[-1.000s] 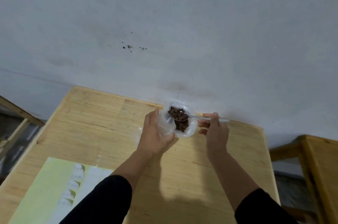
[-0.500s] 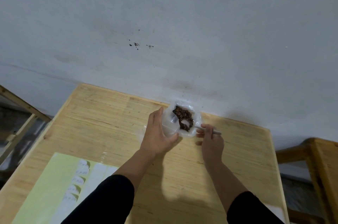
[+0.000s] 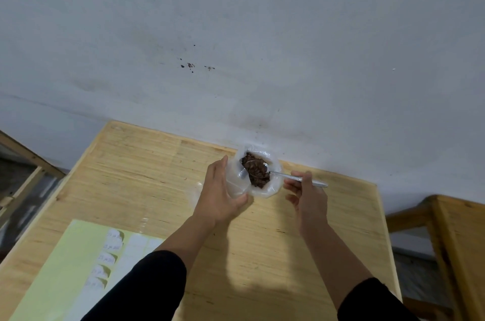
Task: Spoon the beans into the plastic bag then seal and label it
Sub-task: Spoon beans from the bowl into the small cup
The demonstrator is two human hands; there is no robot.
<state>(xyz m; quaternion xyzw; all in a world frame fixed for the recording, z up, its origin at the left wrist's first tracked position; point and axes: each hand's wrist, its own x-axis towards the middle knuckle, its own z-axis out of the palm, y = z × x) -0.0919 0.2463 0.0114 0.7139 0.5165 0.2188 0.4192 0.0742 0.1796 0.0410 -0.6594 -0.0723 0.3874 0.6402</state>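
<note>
At the far edge of the wooden table (image 3: 162, 184), a white bowl (image 3: 273, 184) holds dark brown beans (image 3: 256, 169). My left hand (image 3: 220, 192) grips a clear plastic bag (image 3: 236, 179) right beside the bowl, on its left. A metal spoon (image 3: 291, 177) lies with its head among the beans, and my right hand (image 3: 307, 193) pinches its handle, whose end sticks out to the right. How full the bag is cannot be made out.
A pale green sheet with several white labels (image 3: 105, 260) lies at the near left of the table. A white wall (image 3: 236, 32) stands right behind the table. Wooden furniture (image 3: 456, 231) is on the right, a wooden frame (image 3: 23, 163) on the left.
The spoon dipped steeply into the beans half a second ago; now its handle has swung out to the right again, lying flatter. My left hand stays on the bag.
</note>
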